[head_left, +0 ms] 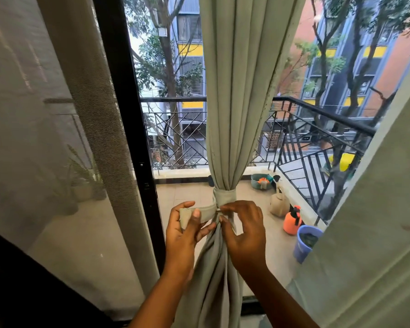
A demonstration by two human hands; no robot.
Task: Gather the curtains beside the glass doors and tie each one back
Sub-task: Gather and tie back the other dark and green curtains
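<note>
Curtain (pixel 234 114) gathered mid-doorway, cinched by matching tie-back (pixel 224 197). Loose tie-back end held in left hand (pixel 185 229), thumb over it. Right hand (pixel 243 229) pinching at the knot, apparently; fingertips hide the fastening. Second curtain (pixel 374 221) cut off right.

The gathered curtain (pixel 234 102) hangs at the centre, in front of the glass door (pixel 175 143), with the tie-back band (pixel 225 196) wrapped around it. At six o'clock below the band, the left hand (pixel 184 229) holds the band's loose end at nine o'clock of the curtain, and the right hand (pixel 245 229) sits at three o'clock of it. A sheer curtain (pixel 57 138) hangs at nine o'clock, a second curtain (pixel 376 209) at four o'clock, and behind the glass the railing (pixel 317 129) stands at two o'clock with the sprayer (pixel 292 220) and bucket (pixel 305 242) beneath it.
</note>
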